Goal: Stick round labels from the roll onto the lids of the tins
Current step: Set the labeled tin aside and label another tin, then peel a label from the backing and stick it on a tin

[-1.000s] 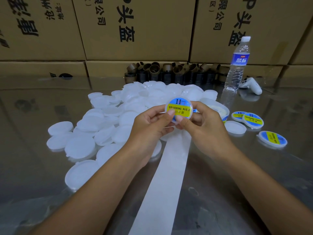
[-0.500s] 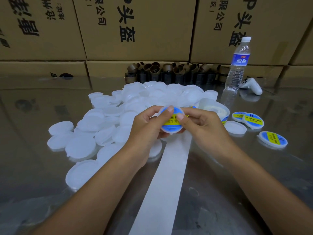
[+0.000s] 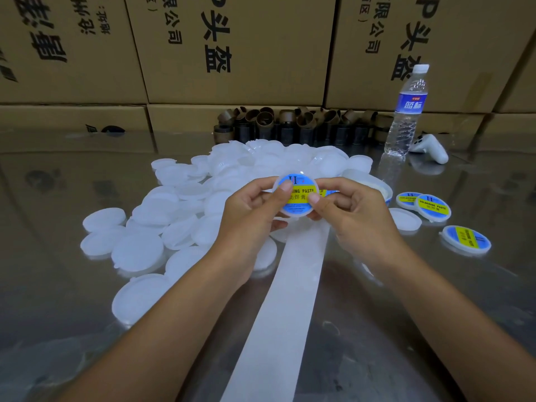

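Both hands hold one round white lid (image 3: pixel 296 213) up off the table, its top face tilted towards the person. The left hand (image 3: pixel 249 216) curls its fingers behind the lid and lays its thumb (image 3: pixel 282 190) on the left part of the blue and yellow label (image 3: pixel 301 190). The right hand (image 3: pixel 352 216) grips the opposite edge, thumb (image 3: pixel 316 200) on the label's lower right. The label's yellow text band runs level from thumb to thumb, with the "II" mark on the side away from the person. Under the hands, the white backing strip (image 3: pixel 284 300) lies flat, its length running from the wrists towards the person. Plain lids (image 3: pixel 179 216) are heaped left of and beyond the left hand. The roll (image 3: pixel 374 184) sits just beyond the right hand, and labelled lids (image 3: pixel 433 207) lie to its right.
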`<action>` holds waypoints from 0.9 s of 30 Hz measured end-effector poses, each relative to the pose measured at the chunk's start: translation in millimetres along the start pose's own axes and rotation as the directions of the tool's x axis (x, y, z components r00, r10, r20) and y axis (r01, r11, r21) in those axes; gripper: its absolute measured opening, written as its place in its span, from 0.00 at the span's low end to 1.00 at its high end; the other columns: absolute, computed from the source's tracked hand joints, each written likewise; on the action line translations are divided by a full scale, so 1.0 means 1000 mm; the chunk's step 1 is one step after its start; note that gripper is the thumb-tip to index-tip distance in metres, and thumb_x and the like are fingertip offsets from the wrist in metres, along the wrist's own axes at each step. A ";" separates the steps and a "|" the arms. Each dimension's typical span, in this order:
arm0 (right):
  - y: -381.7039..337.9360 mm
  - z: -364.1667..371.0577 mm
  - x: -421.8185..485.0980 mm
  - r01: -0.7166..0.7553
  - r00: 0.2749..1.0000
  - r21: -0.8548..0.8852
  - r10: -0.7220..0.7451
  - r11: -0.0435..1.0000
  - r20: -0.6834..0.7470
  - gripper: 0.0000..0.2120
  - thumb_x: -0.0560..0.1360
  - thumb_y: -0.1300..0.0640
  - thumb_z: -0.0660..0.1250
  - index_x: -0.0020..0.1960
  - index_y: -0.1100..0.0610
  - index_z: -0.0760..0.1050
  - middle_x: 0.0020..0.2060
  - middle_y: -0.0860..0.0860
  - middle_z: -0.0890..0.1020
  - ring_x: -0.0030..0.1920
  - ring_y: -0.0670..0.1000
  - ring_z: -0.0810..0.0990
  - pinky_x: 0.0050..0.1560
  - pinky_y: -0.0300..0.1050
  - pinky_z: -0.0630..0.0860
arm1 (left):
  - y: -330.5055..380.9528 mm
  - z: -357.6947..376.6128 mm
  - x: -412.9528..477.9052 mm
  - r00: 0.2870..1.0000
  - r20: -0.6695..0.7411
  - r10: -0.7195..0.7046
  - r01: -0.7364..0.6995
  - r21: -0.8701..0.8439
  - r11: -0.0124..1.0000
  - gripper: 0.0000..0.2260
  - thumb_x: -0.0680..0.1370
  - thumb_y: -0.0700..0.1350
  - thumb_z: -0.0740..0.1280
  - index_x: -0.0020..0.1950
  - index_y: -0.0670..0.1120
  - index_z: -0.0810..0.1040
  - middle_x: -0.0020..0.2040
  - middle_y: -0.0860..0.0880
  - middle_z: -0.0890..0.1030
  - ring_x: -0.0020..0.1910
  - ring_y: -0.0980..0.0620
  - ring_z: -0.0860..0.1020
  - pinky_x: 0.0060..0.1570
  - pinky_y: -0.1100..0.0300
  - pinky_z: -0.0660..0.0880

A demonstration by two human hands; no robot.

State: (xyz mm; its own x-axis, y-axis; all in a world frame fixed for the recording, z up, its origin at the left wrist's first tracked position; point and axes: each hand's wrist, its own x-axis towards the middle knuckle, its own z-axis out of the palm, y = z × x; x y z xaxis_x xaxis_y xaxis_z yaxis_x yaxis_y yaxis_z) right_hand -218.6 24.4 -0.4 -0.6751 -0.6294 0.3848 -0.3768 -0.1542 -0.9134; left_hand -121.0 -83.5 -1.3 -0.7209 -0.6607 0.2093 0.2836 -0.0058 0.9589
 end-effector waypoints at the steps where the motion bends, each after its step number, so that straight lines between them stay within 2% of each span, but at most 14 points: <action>1: -0.001 -0.001 0.000 -0.008 1.000 0.011 0.008 1.000 -0.016 0.05 0.75 0.59 0.69 0.49 0.51 0.78 0.34 0.56 0.84 0.34 0.42 0.81 0.36 0.29 0.72 | 0.000 -0.001 0.000 1.000 -0.005 0.007 -0.007 0.003 1.000 0.10 0.77 0.45 0.68 0.56 0.43 0.80 0.40 0.49 0.83 0.35 0.58 0.80 0.37 0.65 0.77; 4: -0.003 -0.001 0.000 -0.012 1.000 0.009 0.012 1.000 -0.021 0.06 0.75 0.59 0.69 0.50 0.51 0.78 0.32 0.53 0.84 0.33 0.42 0.81 0.35 0.28 0.71 | -0.001 -0.001 0.001 1.000 -0.019 0.024 -0.024 0.005 1.000 0.07 0.76 0.43 0.68 0.54 0.45 0.80 0.36 0.51 0.83 0.34 0.58 0.80 0.37 0.64 0.77; 6: -0.005 -0.002 0.000 -0.013 0.999 0.025 0.014 1.000 -0.029 0.06 0.75 0.59 0.68 0.49 0.50 0.78 0.29 0.48 0.83 0.31 0.41 0.79 0.33 0.28 0.71 | -0.002 -0.001 0.000 0.999 -0.016 0.031 -0.031 -0.007 1.000 0.06 0.76 0.44 0.69 0.52 0.47 0.80 0.38 0.51 0.83 0.35 0.57 0.80 0.38 0.64 0.78; 8: -0.007 -0.006 0.002 -0.028 0.995 0.057 0.033 0.998 -0.090 0.06 0.76 0.59 0.67 0.49 0.49 0.78 0.28 0.46 0.82 0.29 0.42 0.77 0.32 0.29 0.71 | -0.001 -0.001 0.000 0.999 -0.028 0.031 -0.032 -0.036 0.999 0.05 0.76 0.45 0.69 0.51 0.49 0.80 0.41 0.50 0.83 0.37 0.57 0.81 0.38 0.64 0.78; 10: -0.007 -0.014 0.006 -0.049 0.975 0.125 0.074 0.991 -0.212 0.06 0.76 0.58 0.66 0.52 0.50 0.78 0.29 0.46 0.82 0.29 0.43 0.76 0.32 0.33 0.71 | 0.000 -0.002 0.002 0.996 -0.086 0.037 -0.041 -0.051 0.998 0.03 0.77 0.44 0.69 0.49 0.50 0.80 0.43 0.50 0.82 0.37 0.57 0.82 0.38 0.65 0.78; 12: -0.007 -0.025 0.011 -0.060 0.919 0.205 0.134 0.977 -0.371 0.07 0.77 0.57 0.65 0.54 0.51 0.77 0.32 0.46 0.81 0.28 0.44 0.76 0.31 0.34 0.72 | 0.000 -0.005 0.004 0.986 -0.157 0.062 -0.067 -0.028 0.997 0.02 0.77 0.42 0.68 0.48 0.49 0.80 0.42 0.50 0.81 0.36 0.58 0.81 0.37 0.65 0.78; 14: -0.004 -0.036 0.015 -0.048 0.829 0.284 0.197 0.958 -0.524 0.05 0.78 0.57 0.65 0.52 0.50 0.76 0.35 0.49 0.79 0.28 0.44 0.75 0.30 0.34 0.72 | -0.001 -0.007 0.006 0.973 -0.211 0.094 -0.090 0.027 0.996 0.03 0.78 0.41 0.67 0.47 0.49 0.79 0.42 0.50 0.80 0.34 0.59 0.81 0.36 0.66 0.78; 17: 0.000 -0.047 0.019 -0.010 0.701 0.392 0.287 0.920 -0.653 0.04 0.77 0.57 0.65 0.50 0.48 0.74 0.34 0.51 0.77 0.28 0.45 0.74 0.29 0.35 0.73 | -0.005 -0.010 0.008 0.958 -0.234 0.167 -0.132 0.160 0.978 0.07 0.78 0.39 0.66 0.46 0.51 0.78 0.40 0.51 0.79 0.38 0.56 0.81 0.39 0.64 0.79; 19: 0.004 -0.054 0.021 0.010 0.637 0.424 0.321 0.906 -0.700 0.06 0.77 0.57 0.65 0.53 0.50 0.74 0.33 0.51 0.77 0.28 0.46 0.74 0.30 0.35 0.74 | -0.007 -0.011 0.008 0.951 -0.194 0.242 -0.181 0.287 0.941 0.10 0.78 0.38 0.66 0.45 0.54 0.78 0.39 0.53 0.79 0.43 0.53 0.80 0.45 0.62 0.77; 23: 0.014 -0.069 0.025 0.007 0.535 0.468 0.392 0.884 -0.748 0.09 0.77 0.58 0.65 0.58 0.55 0.75 0.32 0.52 0.76 0.29 0.47 0.75 0.29 0.34 0.75 | -0.011 -0.011 0.005 0.938 -0.085 0.336 -0.254 0.495 0.831 0.11 0.77 0.36 0.65 0.47 0.54 0.78 0.40 0.57 0.79 0.41 0.64 0.76 0.43 0.76 0.70; 25: 0.020 -0.075 0.028 -0.015 0.508 0.509 0.445 0.860 -0.737 0.12 0.77 0.60 0.65 0.60 0.58 0.75 0.32 0.52 0.75 0.30 0.47 0.75 0.31 0.35 0.78 | -0.014 -0.012 0.005 0.937 -0.027 0.348 -0.266 0.588 0.764 0.10 0.77 0.36 0.66 0.49 0.53 0.78 0.43 0.59 0.78 0.44 0.63 0.76 0.45 0.79 0.67; 27: 0.026 -0.081 0.030 -0.054 0.500 0.575 0.520 0.817 -0.692 0.12 0.77 0.60 0.66 0.60 0.61 0.75 0.36 0.54 0.75 0.31 0.47 0.75 0.37 0.36 0.80 | -0.016 -0.015 0.005 0.940 0.030 0.341 -0.266 0.692 0.672 0.09 0.77 0.38 0.67 0.51 0.53 0.77 0.45 0.59 0.77 0.48 0.61 0.74 0.47 0.81 0.63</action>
State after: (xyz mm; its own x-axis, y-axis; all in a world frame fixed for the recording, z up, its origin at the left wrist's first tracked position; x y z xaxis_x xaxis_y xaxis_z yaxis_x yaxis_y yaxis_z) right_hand -299.5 63.5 -1.8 -0.9727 0.1323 -0.1909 0.0935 -0.5294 -0.8432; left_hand -120.1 -97.7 -18.8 -0.5996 -0.6003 0.5292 -0.0552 0.6907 0.7210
